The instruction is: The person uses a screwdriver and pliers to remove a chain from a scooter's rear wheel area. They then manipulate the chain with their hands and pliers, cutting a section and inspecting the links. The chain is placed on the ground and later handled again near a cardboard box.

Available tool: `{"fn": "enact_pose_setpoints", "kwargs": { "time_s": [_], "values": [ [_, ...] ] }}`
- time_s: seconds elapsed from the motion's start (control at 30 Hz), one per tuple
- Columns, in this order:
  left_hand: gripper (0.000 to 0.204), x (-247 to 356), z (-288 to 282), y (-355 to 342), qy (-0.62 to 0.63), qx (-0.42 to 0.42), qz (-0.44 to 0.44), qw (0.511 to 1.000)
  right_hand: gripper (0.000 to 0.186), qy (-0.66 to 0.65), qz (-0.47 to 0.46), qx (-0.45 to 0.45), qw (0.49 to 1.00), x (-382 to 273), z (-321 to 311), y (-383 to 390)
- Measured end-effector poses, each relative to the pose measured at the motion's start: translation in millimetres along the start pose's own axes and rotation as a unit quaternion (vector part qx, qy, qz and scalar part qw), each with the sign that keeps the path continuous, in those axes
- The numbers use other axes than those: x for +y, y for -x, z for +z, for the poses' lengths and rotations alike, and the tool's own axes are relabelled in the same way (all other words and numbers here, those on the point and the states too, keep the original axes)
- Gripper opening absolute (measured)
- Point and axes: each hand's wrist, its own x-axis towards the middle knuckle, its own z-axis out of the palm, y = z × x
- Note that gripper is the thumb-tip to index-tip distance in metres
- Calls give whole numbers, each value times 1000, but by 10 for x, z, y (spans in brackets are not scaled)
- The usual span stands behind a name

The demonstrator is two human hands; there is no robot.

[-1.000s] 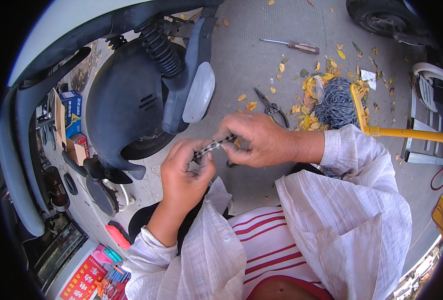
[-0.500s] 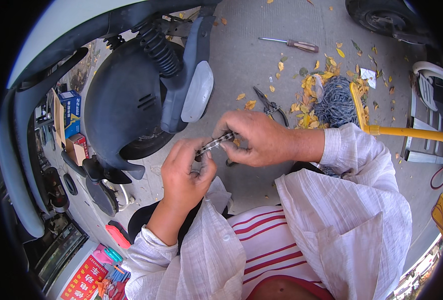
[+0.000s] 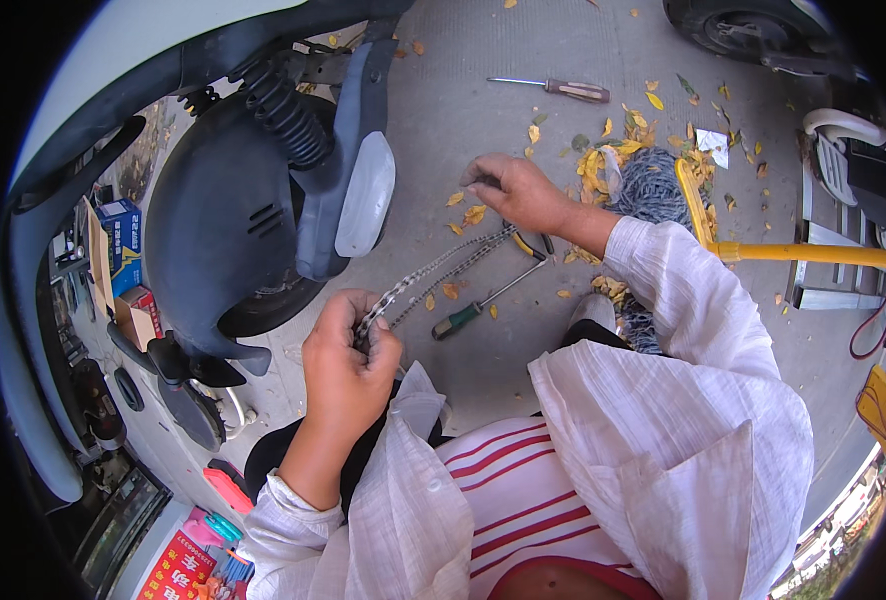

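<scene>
My left hand is closed on a metal link chain, gripping it at one end with thumb and fingers. From there two strands stretch up and right, meeting just below my right hand. My right hand is raised away from the left one, its fingers curled in. Whatever it may hold is hidden; the chain shows below it, apart from the visible fingers. Beneath the chain's far end lie pliers with a partly hidden yellow handle. A green-handled screwdriver lies on the ground between my hands.
A scooter's rear wheel and fender stand at left. Farther off lies a brown-handled screwdriver. Fallen leaves surround a grey mop head with a yellow handle. Boxes sit at far left; another wheel is top right.
My hands have parted: the right moved up and away, the left stayed with the chain. The chain, bunched between both hands before, now stretches out. The whole view has shifted slightly.
</scene>
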Motion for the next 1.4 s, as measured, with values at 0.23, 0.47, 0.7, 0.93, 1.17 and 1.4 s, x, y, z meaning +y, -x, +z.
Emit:
{"fn": "enact_pose_setpoints", "kwargs": {
  "time_s": [0.23,0.47,0.7,0.93,1.17,1.4],
  "values": [
    [9,-24,-38,43,88,-3,-3,996,20,264,72,-61,960,1054,-282,-162],
    [8,-57,-13,44,109,9,13,994,19,322,78,-66,941,1180,-84,-279],
    [11,-84,-19,28,142,26,-21,989,16,373,88,-91,919,1231,-53,-386],
    [11,-140,-82,35,215,44,-50,974,12,-171,86,-40,981,-32,-47,-268],
    [16,-71,-32,-16,268,36,-36,962,10,-376,-26,-109,920,-1285,41,93],
    [19,-35,2,13,294,33,-40,954,10,-236,-104,-58,964,-1475,28,160]
  ]
}}
